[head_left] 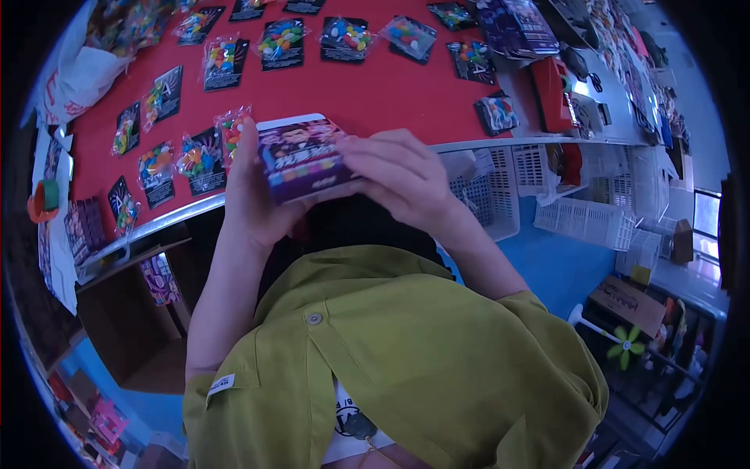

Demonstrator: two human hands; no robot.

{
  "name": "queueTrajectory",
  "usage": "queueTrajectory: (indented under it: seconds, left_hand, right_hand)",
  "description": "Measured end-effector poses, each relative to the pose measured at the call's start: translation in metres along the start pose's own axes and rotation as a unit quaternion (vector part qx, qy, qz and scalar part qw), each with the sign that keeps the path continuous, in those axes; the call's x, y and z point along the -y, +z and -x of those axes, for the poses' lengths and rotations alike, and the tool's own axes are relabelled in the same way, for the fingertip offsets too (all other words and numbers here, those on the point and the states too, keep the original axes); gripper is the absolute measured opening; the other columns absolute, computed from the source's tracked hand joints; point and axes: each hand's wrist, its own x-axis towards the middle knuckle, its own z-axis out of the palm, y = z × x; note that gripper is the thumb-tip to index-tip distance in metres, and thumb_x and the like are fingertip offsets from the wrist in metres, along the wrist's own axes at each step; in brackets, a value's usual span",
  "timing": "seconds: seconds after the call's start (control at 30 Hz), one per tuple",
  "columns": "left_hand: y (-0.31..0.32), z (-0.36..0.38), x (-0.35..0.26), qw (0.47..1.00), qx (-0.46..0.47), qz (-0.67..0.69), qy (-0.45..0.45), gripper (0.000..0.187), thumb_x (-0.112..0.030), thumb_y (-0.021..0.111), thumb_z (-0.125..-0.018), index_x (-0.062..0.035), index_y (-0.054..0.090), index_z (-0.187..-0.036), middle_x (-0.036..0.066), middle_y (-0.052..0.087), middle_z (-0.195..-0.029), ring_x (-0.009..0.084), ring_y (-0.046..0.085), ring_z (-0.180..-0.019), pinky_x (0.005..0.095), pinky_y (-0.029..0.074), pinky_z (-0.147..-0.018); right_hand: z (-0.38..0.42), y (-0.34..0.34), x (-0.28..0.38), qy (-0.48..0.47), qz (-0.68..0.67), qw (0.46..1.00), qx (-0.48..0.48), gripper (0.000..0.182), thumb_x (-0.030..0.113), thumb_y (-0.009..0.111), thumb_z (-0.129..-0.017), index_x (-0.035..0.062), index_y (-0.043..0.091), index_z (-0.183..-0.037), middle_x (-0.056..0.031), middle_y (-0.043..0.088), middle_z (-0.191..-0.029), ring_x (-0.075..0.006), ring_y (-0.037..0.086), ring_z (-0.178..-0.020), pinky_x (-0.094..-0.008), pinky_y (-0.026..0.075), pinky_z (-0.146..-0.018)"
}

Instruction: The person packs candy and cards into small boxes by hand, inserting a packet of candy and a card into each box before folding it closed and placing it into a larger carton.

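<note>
A small purple printed box is held up between both hands in front of the table's near edge. My left hand grips its left side, thumb along the edge and fingers underneath. My right hand closes on its right end. A pale flap stands out at the box's far top edge. Just beyond the left hand lies a clear bag of colourful candy-like pieces. Close by on the red tabletop is another such bag on a dark card.
Several more bagged pieces on dark cards are spread over the table. Purple boxes are stacked at the back right. White plastic baskets stand at the right, an open cardboard box below left. A white plastic bag sits far left.
</note>
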Motion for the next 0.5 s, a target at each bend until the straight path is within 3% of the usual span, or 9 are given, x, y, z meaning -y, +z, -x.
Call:
queueTrajectory:
  seconds: [0.03,0.1,0.13,0.17,0.2,0.23,0.3,0.4,0.5]
  left_hand:
    - [-0.019,-0.011,-0.005,0.998,0.035,0.041,-0.011,0.068,-0.05,0.05,-0.088,0.0005,0.037,-0.133,0.023,0.052,-0.122,0.0386,0.05,-0.117,0.0634,0.037,-0.097]
    - [-0.011,-0.013,0.0,0.998,0.056,-0.003,0.012,0.07,-0.047,0.054,-0.086,0.0006,0.035,-0.134,0.024,0.049,-0.125,0.0404,0.047,-0.12,0.0655,0.037,-0.096]
    - [-0.004,-0.012,0.002,0.996,0.071,-0.044,0.041,0.073,-0.043,0.059,-0.084,0.0007,0.032,-0.135,0.025,0.046,-0.128,0.0422,0.044,-0.122,0.0677,0.037,-0.094]
    - [-0.003,-0.012,0.001,0.994,0.098,-0.006,0.048,0.074,-0.027,0.067,-0.078,0.0015,0.032,-0.136,0.022,0.046,-0.129,0.042,0.046,-0.12,0.0659,0.04,-0.092]
    - [-0.004,-0.012,0.002,0.994,0.098,-0.007,0.047,0.074,-0.027,0.067,-0.078,0.0015,0.032,-0.136,0.022,0.046,-0.129,0.042,0.046,-0.12,0.0659,0.04,-0.092]
    - [-0.004,-0.013,0.003,0.992,0.115,-0.022,0.056,0.073,-0.026,0.067,-0.078,0.0012,0.031,-0.136,0.022,0.045,-0.13,0.0415,0.046,-0.121,0.0657,0.04,-0.093]
    - [-0.003,-0.015,0.007,0.989,0.13,-0.036,0.061,0.072,-0.025,0.067,-0.079,0.0008,0.031,-0.136,0.022,0.043,-0.132,0.041,0.045,-0.121,0.0655,0.04,-0.093]
    - [-0.002,-0.017,0.01,0.992,0.114,-0.03,0.045,0.071,-0.022,0.066,-0.079,0.0006,0.03,-0.136,0.022,0.042,-0.132,0.0407,0.045,-0.121,0.0645,0.043,-0.091]
    - [-0.001,-0.019,0.009,0.993,0.094,-0.051,0.05,0.07,-0.02,0.065,-0.079,0.0014,0.03,-0.136,0.023,0.043,-0.132,0.0401,0.046,-0.121,0.0613,0.049,-0.085]
  right_hand:
    - [0.002,-0.005,-0.001,0.001,0.007,1.0,-0.004,0.038,0.008,0.074,-0.072,0.0032,0.061,-0.107,-0.0127,0.063,-0.111,-0.0251,0.062,-0.095,-0.0359,0.049,-0.08]
    - [0.012,-0.024,-0.003,0.095,0.115,0.989,-0.003,0.046,0.018,0.075,-0.073,0.0037,0.059,-0.113,-0.0112,0.061,-0.115,-0.0255,0.058,-0.104,-0.0397,0.043,-0.09]
    - [0.026,-0.035,-0.018,0.184,0.192,0.963,-0.051,0.052,0.026,0.074,-0.076,0.0039,0.055,-0.119,-0.0107,0.057,-0.121,-0.0268,0.051,-0.114,-0.0417,0.036,-0.097]
    - [0.038,-0.051,-0.033,0.246,0.3,0.92,-0.054,0.052,0.028,0.071,-0.079,0.0035,0.053,-0.121,-0.0117,0.054,-0.123,-0.028,0.049,-0.116,-0.0414,0.036,-0.097]
    - [0.048,-0.065,-0.046,0.305,0.402,0.862,-0.058,0.053,0.03,0.069,-0.081,0.0031,0.051,-0.123,-0.0127,0.052,-0.125,-0.0292,0.047,-0.117,-0.0411,0.037,-0.097]
    - [0.055,-0.073,-0.054,0.305,0.403,0.861,-0.059,0.053,0.03,0.069,-0.081,0.0031,0.051,-0.123,-0.0127,0.052,-0.125,-0.0292,0.047,-0.117,-0.0411,0.037,-0.097]
    - [0.067,-0.087,-0.063,0.463,0.484,0.735,0.112,0.054,0.03,0.065,-0.085,0.0013,0.047,-0.127,-0.017,0.048,-0.127,-0.0308,0.046,-0.117,-0.0413,0.039,-0.097]
    - [0.07,-0.099,-0.079,0.436,0.437,0.772,0.148,0.052,0.031,0.061,-0.087,-0.0001,0.046,-0.126,-0.019,0.05,-0.123,-0.0315,0.049,-0.115,-0.0416,0.041,-0.095]
    - [0.057,-0.102,-0.08,0.464,0.416,0.754,0.207,0.052,0.03,0.061,-0.087,-0.0013,0.046,-0.125,-0.0181,0.055,-0.116,-0.0308,0.055,-0.108,-0.0408,0.046,-0.089]
